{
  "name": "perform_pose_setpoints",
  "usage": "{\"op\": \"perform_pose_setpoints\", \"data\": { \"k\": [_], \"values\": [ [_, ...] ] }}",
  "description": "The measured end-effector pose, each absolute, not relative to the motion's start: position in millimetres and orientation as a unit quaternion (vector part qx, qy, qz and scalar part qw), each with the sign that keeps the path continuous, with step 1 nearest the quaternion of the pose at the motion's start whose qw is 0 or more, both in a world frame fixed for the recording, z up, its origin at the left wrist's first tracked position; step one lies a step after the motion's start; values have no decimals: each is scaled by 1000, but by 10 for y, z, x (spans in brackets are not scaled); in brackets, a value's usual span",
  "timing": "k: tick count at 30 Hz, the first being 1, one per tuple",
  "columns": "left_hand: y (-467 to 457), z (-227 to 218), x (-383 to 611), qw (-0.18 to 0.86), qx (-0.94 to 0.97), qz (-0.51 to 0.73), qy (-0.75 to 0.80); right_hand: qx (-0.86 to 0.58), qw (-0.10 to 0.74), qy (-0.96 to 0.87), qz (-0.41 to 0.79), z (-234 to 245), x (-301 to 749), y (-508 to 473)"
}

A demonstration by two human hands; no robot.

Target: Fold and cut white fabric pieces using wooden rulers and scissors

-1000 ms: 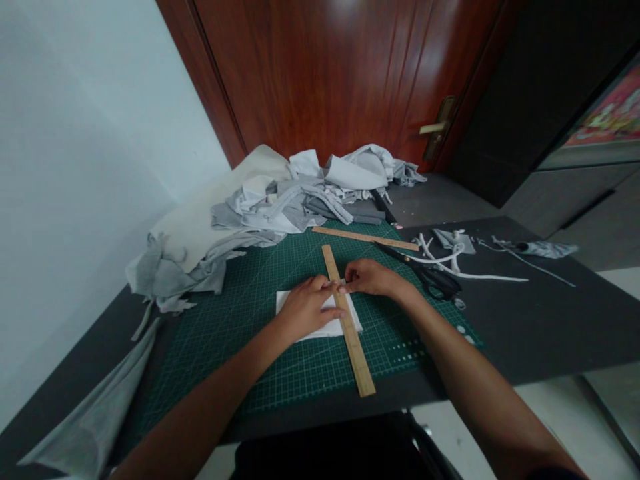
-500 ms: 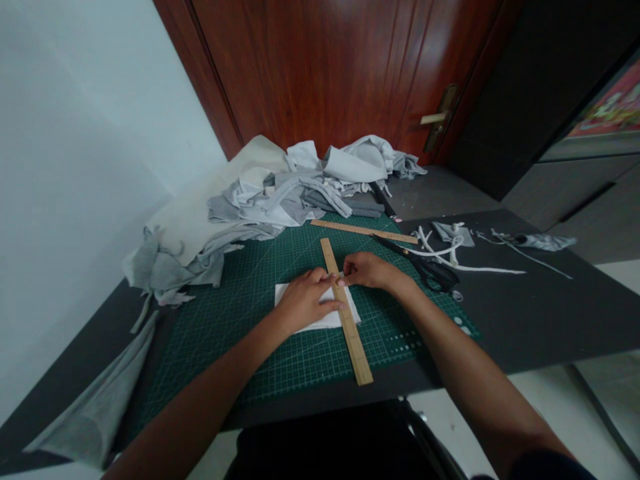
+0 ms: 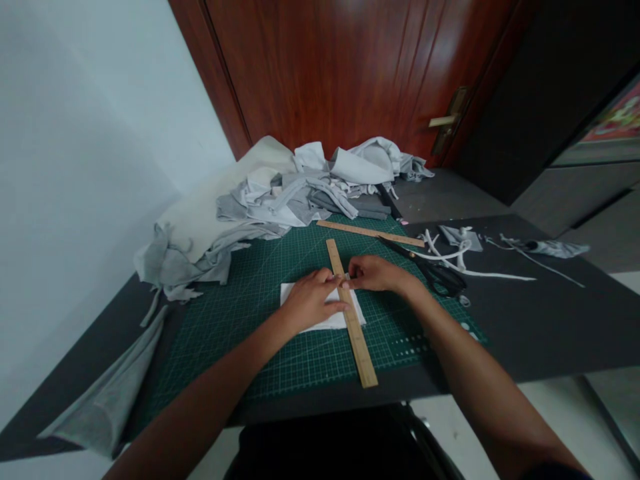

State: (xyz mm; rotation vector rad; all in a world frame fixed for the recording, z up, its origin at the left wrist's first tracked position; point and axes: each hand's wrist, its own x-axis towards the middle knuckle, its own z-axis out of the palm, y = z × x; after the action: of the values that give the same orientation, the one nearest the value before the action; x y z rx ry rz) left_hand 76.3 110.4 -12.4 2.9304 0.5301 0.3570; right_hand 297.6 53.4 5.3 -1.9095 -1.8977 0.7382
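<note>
A white piece of fabric (image 3: 325,321) lies flat on the green cutting mat (image 3: 240,313). A wooden ruler (image 3: 356,333) lies across its right side, running away from me. My left hand (image 3: 311,300) presses flat on the fabric with fingers spread, its fingertips against the ruler. My right hand (image 3: 373,273) sits just right of the ruler with fingers pinched on a small object I cannot make out, held at the ruler's edge.
A heap of grey and white fabric (image 3: 280,200) covers the mat's far left. A second wooden ruler (image 3: 375,233), black scissors (image 3: 435,275) and white fabric strips (image 3: 465,257) lie to the right. Grey cloth (image 3: 100,407) hangs at the near left table edge. A wooden door (image 3: 340,73) stands behind.
Both hands stay in place on the fabric and ruler; only the camera view shifts slightly.
</note>
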Motion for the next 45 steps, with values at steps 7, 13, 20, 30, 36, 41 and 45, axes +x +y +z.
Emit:
{"op": "perform_pose_setpoints", "data": {
  "k": [7, 13, 20, 30, 36, 41, 45],
  "values": [
    [1059, -105, 758, 81, 972, 118, 186, -693, 173, -651, 255, -3, 2944, 527],
    [1034, -122, 750, 100, 969, 121, 189, -703, 161, -647, 247, -106, 2968, 552],
    [1151, -111, 703, 223, 953, 145, 143, -702, 166, -645, 253, -192, 3010, 551],
    [1871, 109, 297, 399, 877, 86, 255, -713, 157, -640, 238, -207, 3022, 530],
    [1990, 127, 77, 382, 886, 10, 264, -705, 173, -643, 246, -215, 3017, 521],
    [1964, 133, 84, 356, 892, -4, 278, -715, 160, -636, 244, -159, 2993, 515],
    [1962, 143, 85, 342, 895, -14, 286, -711, 161, -637, 251, -144, 3000, 515]
  ]
}}
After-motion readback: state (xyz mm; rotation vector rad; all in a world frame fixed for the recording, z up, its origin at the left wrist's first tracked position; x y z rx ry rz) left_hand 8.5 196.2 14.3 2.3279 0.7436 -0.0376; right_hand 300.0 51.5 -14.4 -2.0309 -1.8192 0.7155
